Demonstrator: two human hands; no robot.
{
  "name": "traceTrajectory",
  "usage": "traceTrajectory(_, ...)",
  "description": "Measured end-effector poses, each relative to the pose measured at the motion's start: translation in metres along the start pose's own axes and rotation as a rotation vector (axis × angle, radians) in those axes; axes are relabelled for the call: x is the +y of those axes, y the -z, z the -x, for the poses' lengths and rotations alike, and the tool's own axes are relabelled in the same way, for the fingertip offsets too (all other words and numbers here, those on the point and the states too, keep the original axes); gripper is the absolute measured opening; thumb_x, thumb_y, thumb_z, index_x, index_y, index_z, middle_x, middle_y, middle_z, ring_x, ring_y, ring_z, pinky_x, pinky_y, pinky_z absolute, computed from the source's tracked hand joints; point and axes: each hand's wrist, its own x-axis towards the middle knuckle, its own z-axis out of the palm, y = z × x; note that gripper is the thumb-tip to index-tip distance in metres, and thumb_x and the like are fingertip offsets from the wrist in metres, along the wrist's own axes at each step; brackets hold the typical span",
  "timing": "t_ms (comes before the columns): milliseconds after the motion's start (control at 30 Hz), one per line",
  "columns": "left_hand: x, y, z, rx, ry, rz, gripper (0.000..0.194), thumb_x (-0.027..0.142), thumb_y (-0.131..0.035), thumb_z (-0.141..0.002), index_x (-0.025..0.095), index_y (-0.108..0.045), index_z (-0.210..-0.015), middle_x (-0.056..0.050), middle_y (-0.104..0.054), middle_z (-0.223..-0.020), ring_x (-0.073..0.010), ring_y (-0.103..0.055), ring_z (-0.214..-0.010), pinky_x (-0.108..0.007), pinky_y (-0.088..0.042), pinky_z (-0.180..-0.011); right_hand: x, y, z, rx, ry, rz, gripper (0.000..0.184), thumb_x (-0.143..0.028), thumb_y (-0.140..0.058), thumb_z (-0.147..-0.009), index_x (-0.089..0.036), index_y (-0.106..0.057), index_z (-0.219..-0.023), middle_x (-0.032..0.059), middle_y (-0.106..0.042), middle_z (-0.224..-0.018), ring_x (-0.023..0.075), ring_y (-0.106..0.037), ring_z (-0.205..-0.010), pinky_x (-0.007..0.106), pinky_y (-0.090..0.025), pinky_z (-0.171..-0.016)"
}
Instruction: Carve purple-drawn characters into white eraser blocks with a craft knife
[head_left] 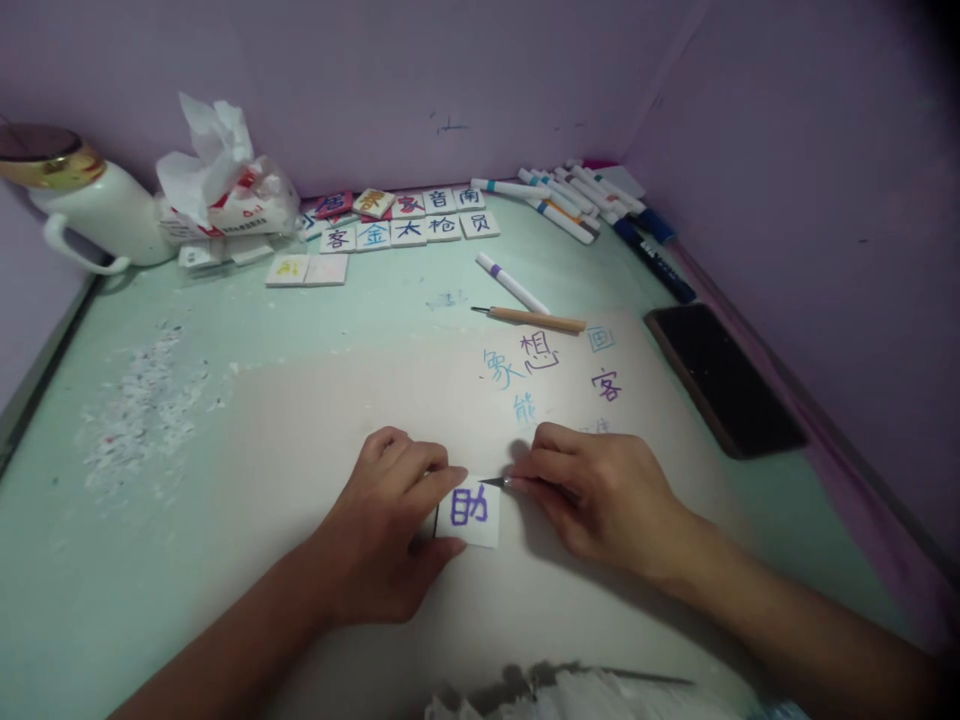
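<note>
A small white square tile (pixel 480 530) with a purple character lies flat on a pale board (pixel 315 400). My left hand (pixel 397 520) grips the tile from its left side, thumb at the lower edge and fingers at the top. In my right hand (pixel 592 490) is a craft knife (pixel 495 483), closed in the fingers. Its pointed blade rests over the tile's upper right corner; whether it touches the surface I cannot tell. Most of the handle is hidden by the hand. Beyond the hands lie a wooden-handled carving tool (pixel 532 319) and a white marker (pixel 512 283) with a purple band.
Lettered tiles (pixel 409 233) stand in rows by the wall, with two paler tiles (pixel 306 270) nearer. White shavings (pixel 142 410) lie left. A phone (pixel 724 380) and several markers (pixel 570 200) are right. A tissue pack (pixel 232 210) and white mug (pixel 112 215) sit back left.
</note>
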Motion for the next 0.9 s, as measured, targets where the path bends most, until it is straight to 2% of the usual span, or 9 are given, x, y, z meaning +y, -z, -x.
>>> traceTrajectory(300,-0.001,0.0,0.0,0.004,-0.037,-0.02,0.035,0.028,-0.056,-0.078,0.015,-0.051,-0.11,-0.01,-0.054,-0.098,-0.0232,-0.047,-0.083,-0.049,-0.032,-0.084,0.005,0.009,-0.012,-0.141,0.022,-0.07,0.018,-0.021,-0.054,-0.079,-0.025,-0.071,-0.084,-0.003,-0.061,-0.071,0.0093,-0.048,-0.053,0.026,-0.02,-0.048)
traceTrajectory(633,-0.003,0.001,0.001,-0.013,-0.055,-0.045,0.037,0.029,-0.057,-0.078,0.016,-0.052,-0.112,-0.01,-0.056,-0.099,-0.0244,-0.049,-0.085,-0.049,-0.032,-0.086,0.009,0.02,-0.025,-0.23,0.111,-0.084,0.014,-0.017,-0.056,-0.077,-0.023,-0.069,-0.076,-0.0028,-0.062,-0.071,0.0111,-0.051,-0.061,0.026,-0.022,-0.051)
traceTrajectory(900,-0.003,-0.002,-0.001,0.014,-0.068,-0.063,0.037,0.03,-0.057,-0.077,0.014,-0.053,-0.11,-0.011,-0.056,-0.099,-0.0249,-0.05,-0.085,-0.05,-0.032,-0.086,0.002,0.014,-0.012,-0.217,-0.042,-0.095,0.013,-0.018,-0.055,-0.077,-0.022,-0.068,-0.077,-0.0013,-0.062,-0.073,0.0117,-0.051,-0.06,0.026,-0.025,-0.053)
